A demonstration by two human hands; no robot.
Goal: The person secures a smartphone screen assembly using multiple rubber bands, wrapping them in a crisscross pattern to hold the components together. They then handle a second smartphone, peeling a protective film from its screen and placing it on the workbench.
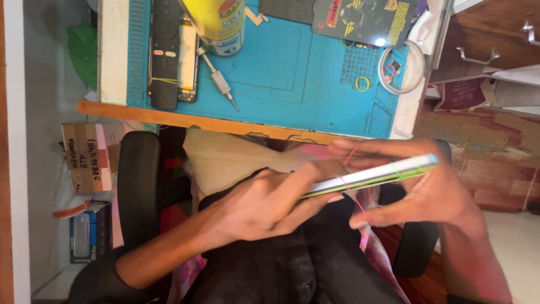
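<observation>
1. A thin, flat slab like a phone (374, 175) is held edge-on over the lap, at about 4 o'clock from the frame's centre, bound by green and red rubber bands.
2. The left hand (264, 202) is closed around the slab's near end, fingers curled under its lower edge.
3. The right hand (419, 186) is closed on the far end, fingers above and thumb below; a red band is stretched across its fingers.
4. A blue work mat (281, 62) is laid on a wood-edged desk (185, 119) across 12 o'clock.
5. On the mat a black remote (165, 50) is seen at 10 o'clock beside a dark opened phone (188, 56), with a screwdriver (218, 79) just to their right and a yellow can (222, 22) at 11 o'clock.
6. A tape roll (402, 67) and a yellow rubber band (363, 84) are placed at 2 o'clock, below a dark printed packet (365, 19).
7. A black chair armrest (138, 186) is seen at 9 o'clock, and a cardboard box (84, 157) on the floor beyond it.
8. A drawer handle (475, 56) is visible at 2 o'clock.
</observation>
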